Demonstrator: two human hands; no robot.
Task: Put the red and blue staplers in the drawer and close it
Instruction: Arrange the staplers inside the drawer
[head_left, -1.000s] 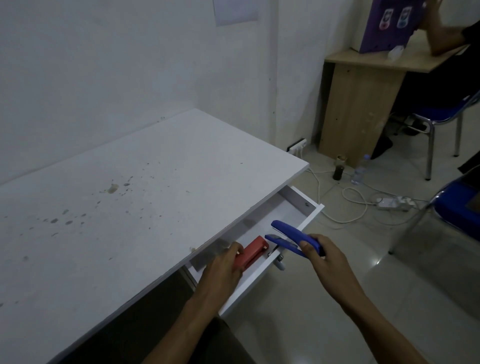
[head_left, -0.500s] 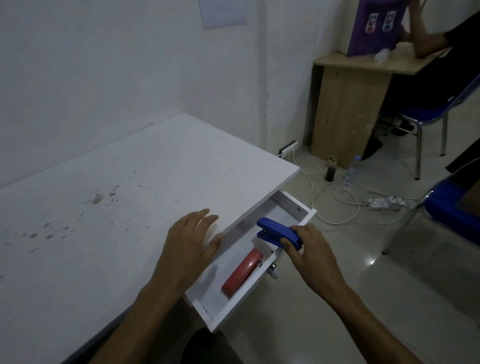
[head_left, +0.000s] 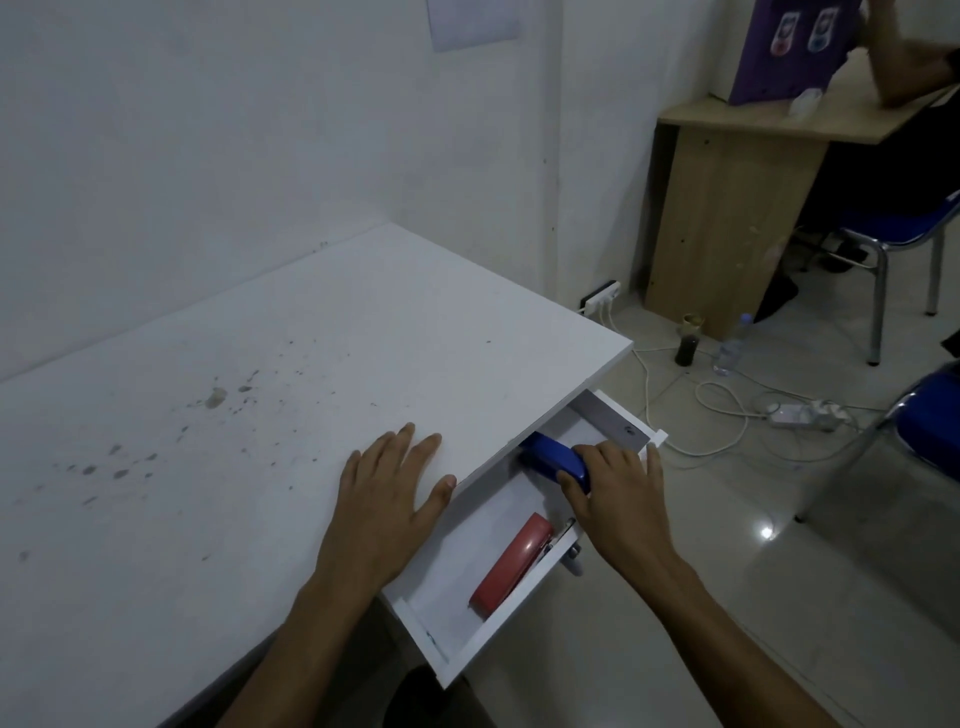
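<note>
Gripping the blue stapler (head_left: 555, 460) inside the open drawer (head_left: 524, 618), right hand (head_left: 618, 506); left hand (head_left: 387, 506) flat, fingers (head_left: 400, 441) spread; no legible writing.

No readable text anywhere in the view.

The sheet of paper (head_left: 475, 21) pinned to the wall is too pale and blurred for any writing to be made out. The purple box (head_left: 784, 47) on the wooden desk (head_left: 753, 119) carries two small printed pictures, one reddish and one bluish, but no letters or numbers can be told on it. The red stapler (head_left: 511, 566) and blue stapler (head_left: 556, 460) in the drawer (head_left: 457, 660) show no legible brand or marking.
</note>
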